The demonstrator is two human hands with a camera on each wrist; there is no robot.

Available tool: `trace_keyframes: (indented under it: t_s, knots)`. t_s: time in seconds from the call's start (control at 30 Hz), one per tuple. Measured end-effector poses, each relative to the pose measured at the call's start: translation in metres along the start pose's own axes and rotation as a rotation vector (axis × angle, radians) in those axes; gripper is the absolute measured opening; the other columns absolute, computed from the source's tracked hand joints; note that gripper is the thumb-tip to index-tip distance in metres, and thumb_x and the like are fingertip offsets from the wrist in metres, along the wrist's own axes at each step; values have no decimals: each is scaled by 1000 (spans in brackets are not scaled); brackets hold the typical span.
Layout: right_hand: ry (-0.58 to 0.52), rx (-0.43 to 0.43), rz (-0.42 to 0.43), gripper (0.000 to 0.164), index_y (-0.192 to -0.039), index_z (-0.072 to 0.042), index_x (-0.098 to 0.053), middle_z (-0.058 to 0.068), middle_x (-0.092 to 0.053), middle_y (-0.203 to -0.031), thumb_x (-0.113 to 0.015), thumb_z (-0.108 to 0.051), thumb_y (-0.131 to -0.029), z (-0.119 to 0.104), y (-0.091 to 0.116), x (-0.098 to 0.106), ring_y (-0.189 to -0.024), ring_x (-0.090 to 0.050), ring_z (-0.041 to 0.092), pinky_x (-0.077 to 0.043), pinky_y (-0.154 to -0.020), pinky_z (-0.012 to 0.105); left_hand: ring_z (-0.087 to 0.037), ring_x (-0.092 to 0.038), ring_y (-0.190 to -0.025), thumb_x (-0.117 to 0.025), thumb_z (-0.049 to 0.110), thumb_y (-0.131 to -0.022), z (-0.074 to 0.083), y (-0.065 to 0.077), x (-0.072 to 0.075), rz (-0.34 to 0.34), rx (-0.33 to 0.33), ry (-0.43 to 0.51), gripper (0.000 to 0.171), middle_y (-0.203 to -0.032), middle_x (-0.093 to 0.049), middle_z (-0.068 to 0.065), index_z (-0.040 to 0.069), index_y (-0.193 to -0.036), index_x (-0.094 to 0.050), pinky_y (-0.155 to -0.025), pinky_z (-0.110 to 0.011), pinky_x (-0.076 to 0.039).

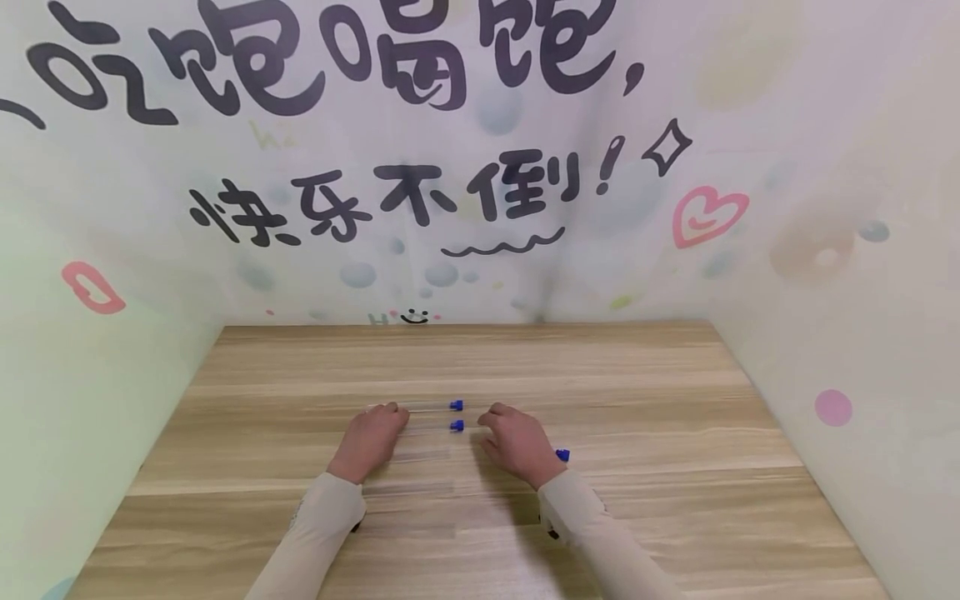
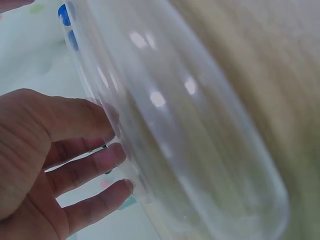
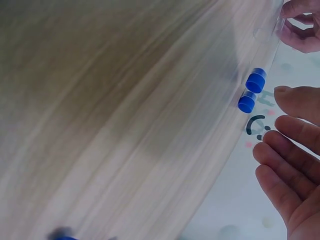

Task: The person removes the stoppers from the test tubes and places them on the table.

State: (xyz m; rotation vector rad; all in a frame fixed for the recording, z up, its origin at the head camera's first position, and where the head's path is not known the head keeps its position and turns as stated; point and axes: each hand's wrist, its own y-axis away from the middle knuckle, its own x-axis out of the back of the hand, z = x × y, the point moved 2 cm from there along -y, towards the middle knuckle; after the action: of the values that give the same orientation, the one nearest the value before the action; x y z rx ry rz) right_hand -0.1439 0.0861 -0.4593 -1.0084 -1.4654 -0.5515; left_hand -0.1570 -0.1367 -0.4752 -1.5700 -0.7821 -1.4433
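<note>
Two clear tubes with blue caps lie side by side mid-table, the far cap (image 1: pixel 456 405) just beyond the near cap (image 1: pixel 457 426). My left hand (image 1: pixel 371 437) is at their left part. In the left wrist view its thumb and fingertips pinch a clear tube (image 2: pixel 131 167); which of the two is hard to tell. Larger in that view, a blurred clear tube (image 2: pixel 200 130) with a rounded end fills the foreground. My right hand (image 1: pixel 517 442) hovers right of the caps, fingers (image 3: pixel 280 150) loosely bent and holding nothing.
Another blue cap (image 1: pixel 562 455) shows beside my right wrist, the rest of that item hidden. Faint see-through shapes lie on the wooden table (image 1: pixel 637 392) nearer me. Printed walls (image 1: pixel 480 283) border the table at the back and both sides.
</note>
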Motion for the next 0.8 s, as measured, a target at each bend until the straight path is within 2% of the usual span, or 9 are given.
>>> trace_keyframes:
  t_s: [0.27, 0.5, 0.8]
  knots:
    - [-5, -5, -13, 24, -97, -9, -66, 1, -62, -92, -69, -21, -76, 0, -1, 0, -79, -60, 13, -51, -66, 27, -20, -57, -65, -62, -3, -77, 7, 1, 7, 37, -10, 3, 13, -74, -57, -5, 9, -80, -59, -49, -33, -46]
    - [-10, -14, -8, 23, -97, -10, -66, 1, -62, -92, -68, -21, -77, 0, -1, -2, -79, -60, 13, -50, -66, 26, -17, -57, -67, -63, -2, -77, 15, 0, 14, 29, -9, 26, 14, -75, -57, -2, 10, -83, -61, -52, -29, -46]
    - [-5, -24, 29, 21, -94, -11, -66, 0, -62, -90, -69, -22, -77, 1, 2, 0, -77, -60, 11, -50, -65, 25, -17, -58, -71, -62, -1, -78, 29, -1, 26, 1, -17, 4, 16, -81, -60, -3, 11, -89, -63, -56, -27, -47]
